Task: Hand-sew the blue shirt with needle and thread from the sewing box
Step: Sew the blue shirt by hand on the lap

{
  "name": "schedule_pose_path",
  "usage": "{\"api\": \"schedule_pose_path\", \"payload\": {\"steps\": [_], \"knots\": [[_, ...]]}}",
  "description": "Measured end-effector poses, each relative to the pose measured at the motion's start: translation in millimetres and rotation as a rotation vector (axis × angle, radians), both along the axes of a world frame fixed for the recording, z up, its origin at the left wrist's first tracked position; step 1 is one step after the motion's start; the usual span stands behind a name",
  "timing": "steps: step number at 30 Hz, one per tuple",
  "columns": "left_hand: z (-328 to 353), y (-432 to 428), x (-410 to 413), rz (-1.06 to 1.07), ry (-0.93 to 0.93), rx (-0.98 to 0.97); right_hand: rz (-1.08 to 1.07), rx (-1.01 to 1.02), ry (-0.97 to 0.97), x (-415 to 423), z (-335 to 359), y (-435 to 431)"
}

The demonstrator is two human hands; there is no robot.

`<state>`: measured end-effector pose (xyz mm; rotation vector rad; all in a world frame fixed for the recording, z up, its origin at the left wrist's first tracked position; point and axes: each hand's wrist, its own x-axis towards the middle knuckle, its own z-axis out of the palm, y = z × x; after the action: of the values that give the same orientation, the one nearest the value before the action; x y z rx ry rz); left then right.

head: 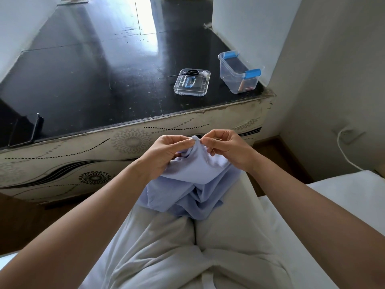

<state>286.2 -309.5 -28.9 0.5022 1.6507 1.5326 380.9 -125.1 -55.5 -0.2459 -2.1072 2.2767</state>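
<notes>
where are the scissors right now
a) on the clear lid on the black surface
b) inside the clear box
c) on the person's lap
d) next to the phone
a: the black scissors lie across the clear lid, left of the clear box and not in it.

Both bare forearms reach forward from the lower corners and converge above the lap. The left grip (166, 155) holds a raised fold of the shirt (187, 176) between thumb and curled fingers. The right grip (227, 151) faces it, thumb and forefinger pinching the fold's top edge, its other fingers curled loosely beneath.
</notes>
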Motion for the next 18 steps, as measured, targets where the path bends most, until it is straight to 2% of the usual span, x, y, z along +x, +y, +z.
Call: {"api": "schedule_pose_path", "payload": {"steps": [2,6,13,18], "knots": [[-1.2,0.8,0.2,0.035,0.001,-0.01,-0.054,0.048,0.007,1.0,-0.6,0.5],[-1.3,3.3,6.6,0.023,0.009,-0.044,-0.023,0.083,0.062,0.0,7.4,-5.0],[-1.4,7.5,5.3,0.15,-0.009,-0.106,-0.066,0.181,0.184,-1.4,10.0,-5.1],[1.5,11.5,7.7,0.154,-0.011,-0.173,-0.115,0.408,0.229,-7.4,7.8,-9.2]]}}
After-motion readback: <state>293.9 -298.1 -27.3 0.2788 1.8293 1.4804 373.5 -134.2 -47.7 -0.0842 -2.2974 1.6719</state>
